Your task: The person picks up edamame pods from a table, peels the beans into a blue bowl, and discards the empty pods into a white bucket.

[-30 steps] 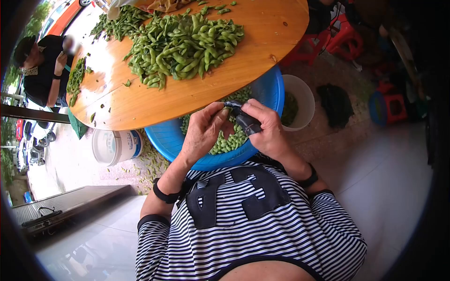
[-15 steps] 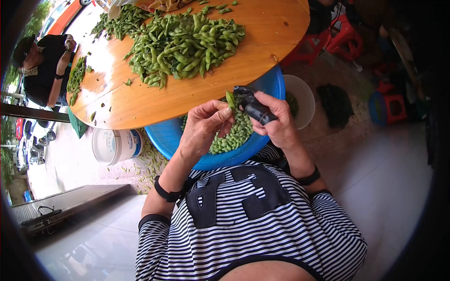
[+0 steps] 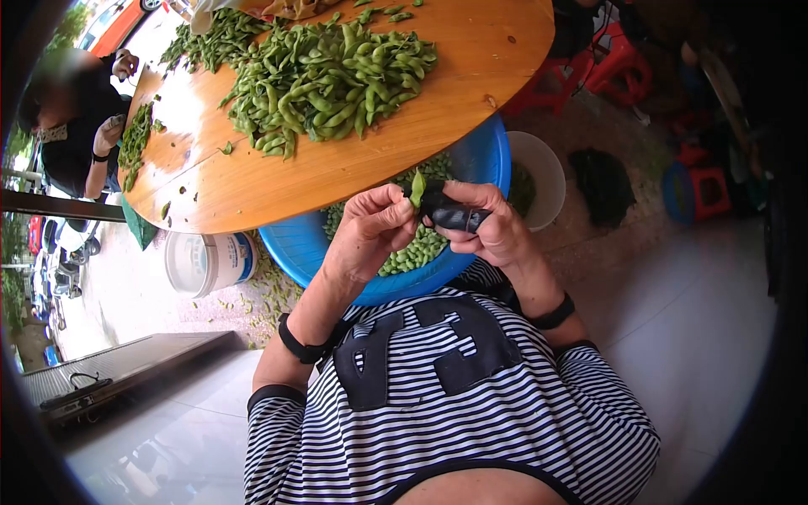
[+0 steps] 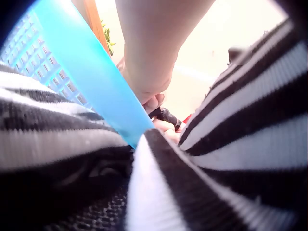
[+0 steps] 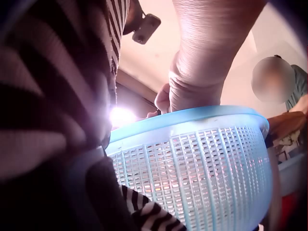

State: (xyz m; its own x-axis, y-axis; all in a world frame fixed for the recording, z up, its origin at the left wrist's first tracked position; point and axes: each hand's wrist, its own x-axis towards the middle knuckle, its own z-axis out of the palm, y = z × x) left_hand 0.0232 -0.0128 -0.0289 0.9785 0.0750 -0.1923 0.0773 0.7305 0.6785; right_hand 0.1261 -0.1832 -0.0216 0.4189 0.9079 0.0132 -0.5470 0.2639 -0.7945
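Observation:
My left hand (image 3: 364, 231) pinches a green soybean pod (image 3: 417, 189) between thumb and forefinger, its pointed end up. Black coverings (image 3: 461, 218) wrap the thumb and a finger of my right hand (image 3: 498, 225), and these covered fingertips pinch at the pod's side. Both hands are above a blue basket (image 3: 290, 252) with many shelled green beans (image 3: 418, 255) in it. In the left wrist view a black-covered finger (image 4: 168, 117) shows past the basket's rim (image 4: 103, 72). The right wrist view has the basket's slotted wall (image 5: 197, 166), with the hand mostly hidden behind the rim.
On the wooden table (image 3: 471, 59) lies a big heap of pods (image 3: 328, 84), with smaller piles beside it. A white bucket (image 3: 206, 263) stands left of the basket, a pale bucket (image 3: 547, 181) right. Pods litter the floor. Another person (image 3: 71, 126) sits across the table.
The hands came slightly apart with the pod showing in the left fingers, then met again; the right hand's black-covered fingertips moved left to the pod. The person across the table lowered one hand.

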